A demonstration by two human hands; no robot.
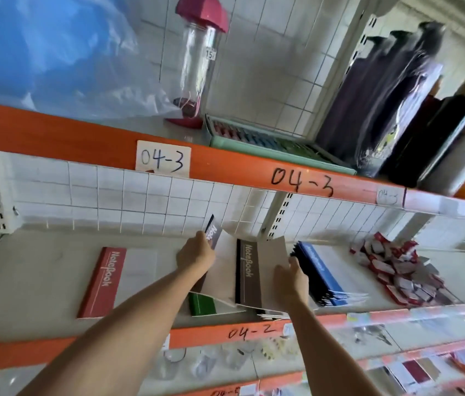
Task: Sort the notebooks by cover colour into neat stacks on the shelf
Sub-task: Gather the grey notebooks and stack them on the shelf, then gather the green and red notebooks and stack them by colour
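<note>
spanning the frame at a slant, the shelf (pixel 54 281) carries orange edge strips marked 04-3 above and 04-2 below. a blue plastic bag (pixel 39 52) fills the upper level at 10 o'clock. dark wrapped bottles (pixel 391 95) stand at 2 o'clock. a clear bottle with a pink cap (pixel 197 61) stands at 12 o'clock, with a flat green box of coloured sticks (pixel 268 141) just beside its base.

on the middle level, the blue notebook stack (pixel 322 270) lies at 3 o'clock from centre. the red notebook (pixel 102 281) lies flat at 9 o'clock, apart from the others. the brown notebook (pixel 249 272) lies at centre on a loose pile, and the green notebook (pixel 202 304) shows under that pile at 6 o'clock. a heap of small red-and-white packets (pixel 397 270) sits at 3 o'clock, beyond the blue stack.

the left hand (pixel 195 255) grips a dark notebook (pixel 213 232), tilted up at its far end toward the tiled wall. the right hand (pixel 291 277) rests on the pile between the brown notebook and the blue stack; whether its fingers curl round a cover cannot be told.
</note>
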